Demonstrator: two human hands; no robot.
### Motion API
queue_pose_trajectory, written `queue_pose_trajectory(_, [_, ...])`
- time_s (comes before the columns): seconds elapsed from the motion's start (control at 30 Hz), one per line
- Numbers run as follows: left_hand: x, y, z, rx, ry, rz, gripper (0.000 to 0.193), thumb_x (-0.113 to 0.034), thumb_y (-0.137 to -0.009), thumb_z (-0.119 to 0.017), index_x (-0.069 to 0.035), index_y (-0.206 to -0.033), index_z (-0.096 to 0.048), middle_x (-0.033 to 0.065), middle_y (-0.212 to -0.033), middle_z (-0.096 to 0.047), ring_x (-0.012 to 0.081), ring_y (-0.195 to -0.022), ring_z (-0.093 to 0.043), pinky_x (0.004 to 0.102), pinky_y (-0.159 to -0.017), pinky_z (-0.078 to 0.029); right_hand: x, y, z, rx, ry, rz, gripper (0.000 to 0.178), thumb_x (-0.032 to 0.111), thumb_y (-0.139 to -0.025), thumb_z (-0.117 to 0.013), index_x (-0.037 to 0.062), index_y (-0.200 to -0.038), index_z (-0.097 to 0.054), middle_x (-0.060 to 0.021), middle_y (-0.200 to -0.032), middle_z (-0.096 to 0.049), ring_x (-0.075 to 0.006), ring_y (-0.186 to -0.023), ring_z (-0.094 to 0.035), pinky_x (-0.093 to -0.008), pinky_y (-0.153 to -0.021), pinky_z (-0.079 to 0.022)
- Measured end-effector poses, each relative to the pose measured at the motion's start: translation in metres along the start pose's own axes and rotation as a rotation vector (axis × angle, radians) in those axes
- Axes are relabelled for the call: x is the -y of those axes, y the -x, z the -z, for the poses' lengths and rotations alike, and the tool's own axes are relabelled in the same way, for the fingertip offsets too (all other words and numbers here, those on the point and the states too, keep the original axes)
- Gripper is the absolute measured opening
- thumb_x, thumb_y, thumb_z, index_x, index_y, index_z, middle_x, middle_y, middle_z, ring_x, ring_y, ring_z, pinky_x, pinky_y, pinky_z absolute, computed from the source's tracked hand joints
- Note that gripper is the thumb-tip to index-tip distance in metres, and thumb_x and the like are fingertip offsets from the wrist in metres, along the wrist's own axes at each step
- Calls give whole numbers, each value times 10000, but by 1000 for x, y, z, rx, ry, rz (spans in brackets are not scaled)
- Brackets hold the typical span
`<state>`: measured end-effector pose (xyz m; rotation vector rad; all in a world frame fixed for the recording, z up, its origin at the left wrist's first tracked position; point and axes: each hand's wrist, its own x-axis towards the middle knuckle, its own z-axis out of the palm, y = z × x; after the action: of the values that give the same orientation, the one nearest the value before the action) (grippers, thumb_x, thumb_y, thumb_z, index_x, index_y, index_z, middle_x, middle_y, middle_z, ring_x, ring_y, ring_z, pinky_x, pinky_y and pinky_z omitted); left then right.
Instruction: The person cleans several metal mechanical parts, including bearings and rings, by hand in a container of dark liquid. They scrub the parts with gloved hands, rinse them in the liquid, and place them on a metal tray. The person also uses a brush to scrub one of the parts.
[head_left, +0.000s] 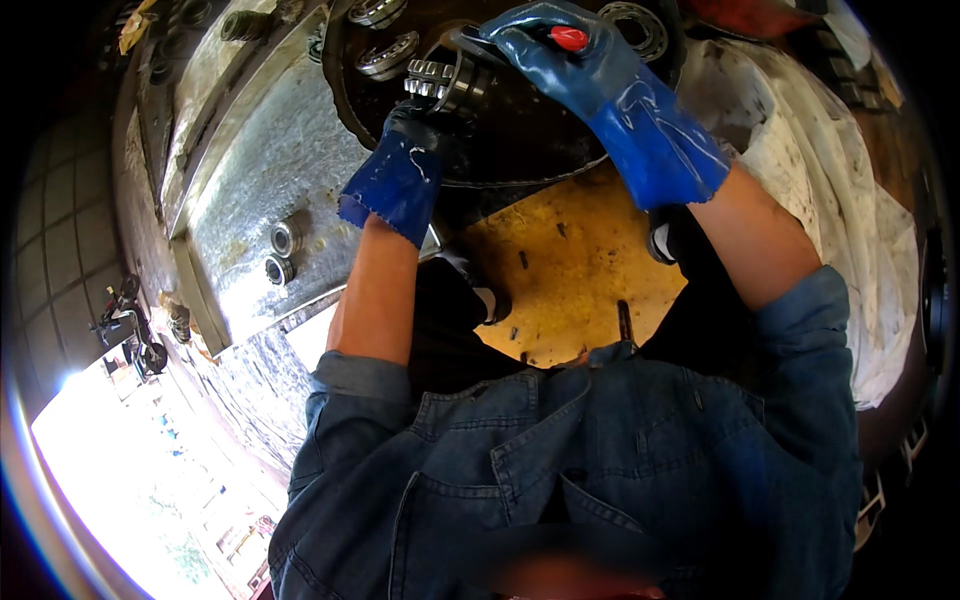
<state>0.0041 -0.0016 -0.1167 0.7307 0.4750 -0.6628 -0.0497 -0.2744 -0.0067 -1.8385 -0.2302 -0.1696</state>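
Note:
My left hand (pixel 398 175), in a blue rubber glove, is closed round a roller bearing (pixel 462 85) whose shiny rollers face left. The bearing is held over a round, dark basin (pixel 352 118) that looks wet inside. Just to its upper right, my right hand (pixel 605 75), gloved the same way, grips a red-ended tool (pixel 569 38). Fingers hide most of that tool, so its kind cannot be told. A dark, curved piece (pixel 476 42) shows between the right fingertips and the bearing; I cannot tell whether it belongs to the tool.
More bearings lie at the basin's far left (pixel 388 56) and far right (pixel 636 30). Two small bearings (pixel 286 237) rest on a metal-topped table (pixel 320 185) at left. Whitish sheeting (pixel 820 190) drapes at right. Below is a stained yellow floor (pixel 560 260), with my feet beside it.

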Motion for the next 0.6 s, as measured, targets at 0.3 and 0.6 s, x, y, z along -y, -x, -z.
queue_pose_trajectory(0.3, [9,-3,-2,-201,-200,-95,268,-218,-950,-518,-15,-1065,-649,200,-963,-683,358,-858,-658,516,-787,-559,-7,17,-13,92,-76,262,188,162,-887,-748,90,-1059,-721,-96,-929,-735,-202,-850,-723,-313,-792,-608])
queue_pose_trajectory(0.6, [13,7,-25,-245,245,-40,304,-239,-991,-454,-42,-1115,-650,167,-1060,-689,345,-958,-644,481,-900,-542,-2,-11,16,-93,-174,-192,153,156,-946,-690,29,-1025,-724,-52,-960,-740,-131,-868,-669,-288,-788,-537])
